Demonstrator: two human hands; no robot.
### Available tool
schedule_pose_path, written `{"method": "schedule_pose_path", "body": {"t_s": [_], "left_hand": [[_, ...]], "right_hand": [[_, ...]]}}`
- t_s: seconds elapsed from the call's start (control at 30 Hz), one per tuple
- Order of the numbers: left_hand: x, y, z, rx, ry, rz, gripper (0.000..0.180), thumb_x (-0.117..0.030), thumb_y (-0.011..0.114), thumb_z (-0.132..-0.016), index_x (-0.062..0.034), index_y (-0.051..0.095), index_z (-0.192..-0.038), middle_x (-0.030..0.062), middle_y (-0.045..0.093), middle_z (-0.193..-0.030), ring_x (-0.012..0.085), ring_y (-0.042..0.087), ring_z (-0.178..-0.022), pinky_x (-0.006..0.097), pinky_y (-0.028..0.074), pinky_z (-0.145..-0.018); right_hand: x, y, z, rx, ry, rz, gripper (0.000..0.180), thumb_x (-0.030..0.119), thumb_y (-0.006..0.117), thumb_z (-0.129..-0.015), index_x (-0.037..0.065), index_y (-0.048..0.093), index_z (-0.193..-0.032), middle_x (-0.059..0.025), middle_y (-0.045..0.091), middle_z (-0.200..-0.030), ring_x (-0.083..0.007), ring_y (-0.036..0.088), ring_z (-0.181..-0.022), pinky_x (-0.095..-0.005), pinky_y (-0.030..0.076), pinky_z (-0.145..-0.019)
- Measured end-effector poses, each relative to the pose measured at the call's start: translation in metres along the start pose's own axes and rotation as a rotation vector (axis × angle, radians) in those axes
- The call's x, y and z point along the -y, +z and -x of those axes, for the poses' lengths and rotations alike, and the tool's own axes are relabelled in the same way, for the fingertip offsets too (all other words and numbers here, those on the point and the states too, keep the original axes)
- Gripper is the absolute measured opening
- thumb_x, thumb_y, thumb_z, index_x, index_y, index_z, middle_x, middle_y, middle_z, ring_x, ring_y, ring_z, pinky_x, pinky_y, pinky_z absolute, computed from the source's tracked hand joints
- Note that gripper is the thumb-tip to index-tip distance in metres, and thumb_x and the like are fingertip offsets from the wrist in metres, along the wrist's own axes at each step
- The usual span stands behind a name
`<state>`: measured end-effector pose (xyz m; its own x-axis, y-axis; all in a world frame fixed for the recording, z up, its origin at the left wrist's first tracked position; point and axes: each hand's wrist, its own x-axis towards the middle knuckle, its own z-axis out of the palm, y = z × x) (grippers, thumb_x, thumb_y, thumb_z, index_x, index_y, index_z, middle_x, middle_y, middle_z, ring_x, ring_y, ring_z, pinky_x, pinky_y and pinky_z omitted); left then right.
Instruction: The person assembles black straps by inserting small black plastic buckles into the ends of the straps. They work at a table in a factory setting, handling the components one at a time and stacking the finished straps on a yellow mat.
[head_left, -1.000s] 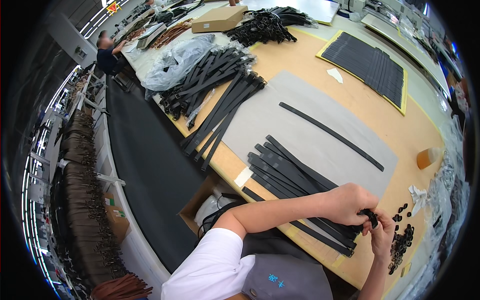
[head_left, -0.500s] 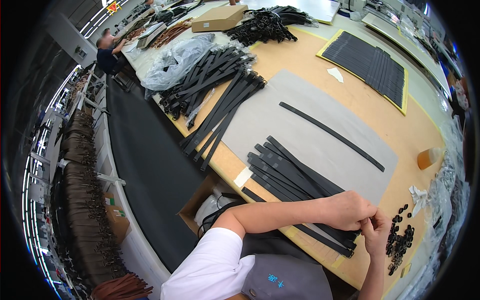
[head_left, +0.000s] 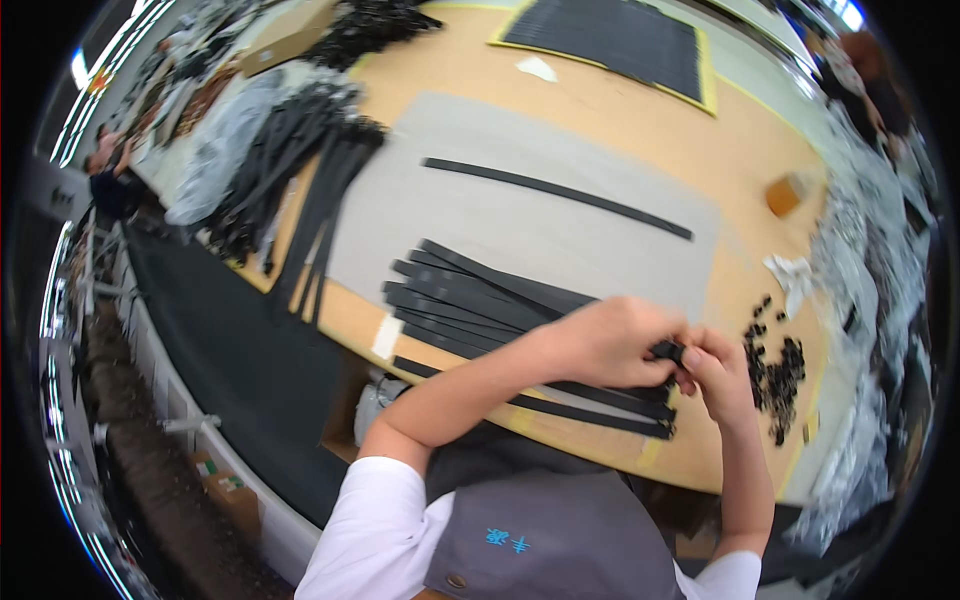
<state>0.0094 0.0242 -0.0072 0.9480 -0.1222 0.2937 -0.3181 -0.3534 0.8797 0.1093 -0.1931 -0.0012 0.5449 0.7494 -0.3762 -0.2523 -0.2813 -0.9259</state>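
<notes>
My left hand (head_left: 622, 342) and my right hand (head_left: 720, 372) meet above the near table edge, fingers pinched on the end of a black belt strap (head_left: 667, 350). My fingers hide most of that end, and I cannot make out whether a small loop is on it. Beneath my left forearm lies a fanned pile of black belt straps (head_left: 470, 305). Close to my right hand is a heap of small black belt loops (head_left: 778, 375). One single black strap (head_left: 560, 198) lies apart on the grey mat (head_left: 400, 220).
Bundles of black belts (head_left: 330, 190) and clear plastic (head_left: 225, 150) cover the table's left side. A yellow-edged board with dark straps (head_left: 610, 40) lies at the far side. An amber cup (head_left: 784, 196) and plastic sheeting (head_left: 850, 290) are at the right.
My view has turned, shifting the table up and left in the picture. My hands stay together; they have opened out slightly, so the black strap end now shows between the fingers.
</notes>
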Motion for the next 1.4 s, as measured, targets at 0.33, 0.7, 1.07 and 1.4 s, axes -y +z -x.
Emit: {"method": "schedule_pose_path", "body": {"t_s": [0.33, 0.7, 1.07, 1.4], "left_hand": [[-0.011, -0.003, -0.003, -0.013, -0.097, 0.031, 0.018, 0.000, 0.075, -0.080, -0.0016, 0.068, -0.096, 0.0055, 0.072, -0.084, 0.0109, 0.070, -0.077, 0.026, 0.059, -0.061], [-0.001, 0.000, -0.002, 0.004, -0.076, 0.003, 0.021, 0.002, 0.076, -0.078, 0.0001, 0.064, -0.096, 0.0090, 0.071, -0.083, 0.0145, 0.069, -0.072, 0.027, 0.055, -0.058], [0.003, 0.005, -0.003, -0.045, 0.011, -0.047, 0.020, 0.003, 0.075, -0.076, -0.0007, 0.064, -0.093, 0.0067, 0.069, -0.079, 0.0126, 0.067, -0.067, 0.026, 0.054, -0.055], [0.002, 0.005, -0.003, -0.031, -0.010, -0.036, 0.021, 0.002, 0.074, -0.076, -0.0005, 0.063, -0.094, 0.0101, 0.070, -0.081, 0.0191, 0.069, -0.069, 0.030, 0.055, -0.058]], "right_hand": [[0.010, -0.001, -0.001, 0.108, 0.033, -0.122, 0.017, 0.024, 0.071, -0.099, 0.007, 0.068, -0.100, 0.0032, 0.066, -0.081, -0.0041, 0.061, -0.068, -0.0200, 0.048, -0.061], [0.011, -0.006, -0.004, 0.163, 0.048, -0.118, 0.022, 0.029, 0.077, -0.097, 0.009, 0.069, -0.099, 0.0046, 0.066, -0.080, -0.0031, 0.061, -0.068, -0.0192, 0.048, -0.061], [0.013, -0.003, -0.003, 0.117, 0.044, -0.088, 0.025, 0.031, 0.079, -0.096, 0.009, 0.067, -0.097, 0.0043, 0.066, -0.079, -0.0033, 0.060, -0.068, -0.0192, 0.048, -0.061], [0.017, 0.000, 0.000, 0.081, 0.052, -0.048, 0.028, 0.033, 0.079, -0.096, 0.008, 0.068, -0.096, 0.0034, 0.067, -0.078, -0.0036, 0.060, -0.067, -0.0199, 0.048, -0.061]]}}
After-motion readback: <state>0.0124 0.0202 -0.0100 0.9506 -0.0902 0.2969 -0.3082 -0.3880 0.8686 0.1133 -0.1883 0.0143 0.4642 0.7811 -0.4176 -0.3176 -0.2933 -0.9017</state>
